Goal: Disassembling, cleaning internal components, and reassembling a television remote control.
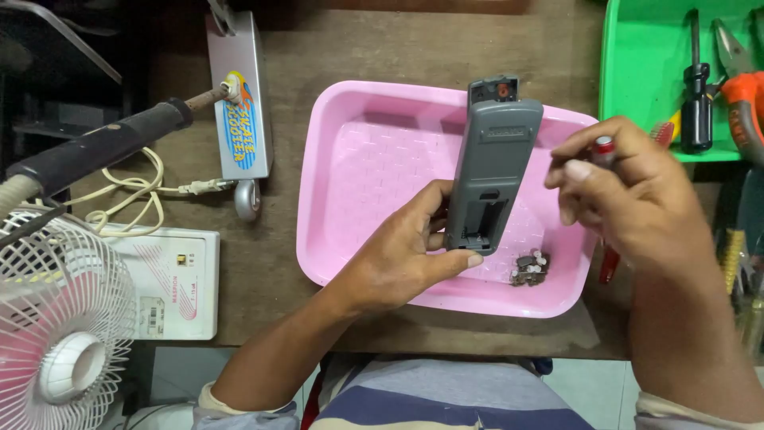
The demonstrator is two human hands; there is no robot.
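My left hand grips a grey remote control by its lower end, back side up, with the battery compartment open. It hangs over a pink plastic tray. My right hand is just right of the remote, fingers closed on a red-handled screwdriver whose lower part shows below the hand. A small pile of grey and white parts lies in the tray's near right corner.
A green tray at the back right holds a black screwdriver and orange pliers. On the left are a white fan, a white box, a corded soldering iron and a toy scooter.
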